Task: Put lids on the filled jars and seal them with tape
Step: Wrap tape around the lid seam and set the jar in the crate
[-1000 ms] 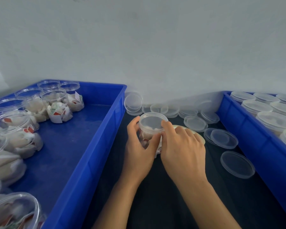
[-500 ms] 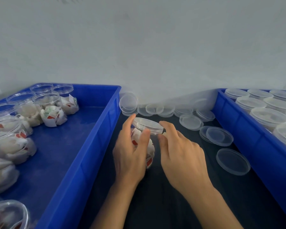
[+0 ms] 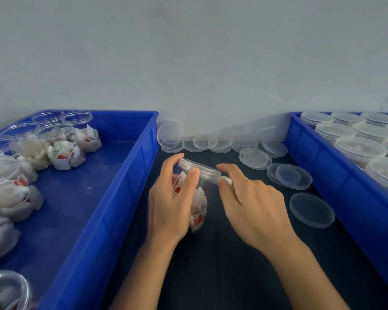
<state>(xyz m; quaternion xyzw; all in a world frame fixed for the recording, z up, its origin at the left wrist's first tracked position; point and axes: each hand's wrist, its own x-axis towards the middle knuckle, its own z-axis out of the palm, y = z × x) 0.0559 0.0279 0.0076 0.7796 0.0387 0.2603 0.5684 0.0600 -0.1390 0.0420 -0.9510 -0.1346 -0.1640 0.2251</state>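
A clear jar (image 3: 197, 204) filled with white tea bags with red tags is tilted on the black table (image 3: 222, 265) between two blue crates. Its clear lid (image 3: 202, 168) sits on top, facing up and to the right. My left hand (image 3: 170, 204) grips the jar from the left, thumb and forefinger up at the lid's rim. My right hand (image 3: 255, 204) has its forefinger and thumb on either side of the lid's right edge. A small white piece (image 3: 225, 180) shows between them; I cannot tell what it is.
The left blue crate (image 3: 121, 186) holds several open filled jars (image 3: 54, 139). The right blue crate (image 3: 323, 175) holds several lidded jars (image 3: 358, 148). Loose clear lids (image 3: 311, 210) lie on the table to the right and along the wall (image 3: 254, 158).
The jar has tipped from upright to a tilt. My right hand has slid off the lid's top to its right edge. My left hand has stayed round the jar.
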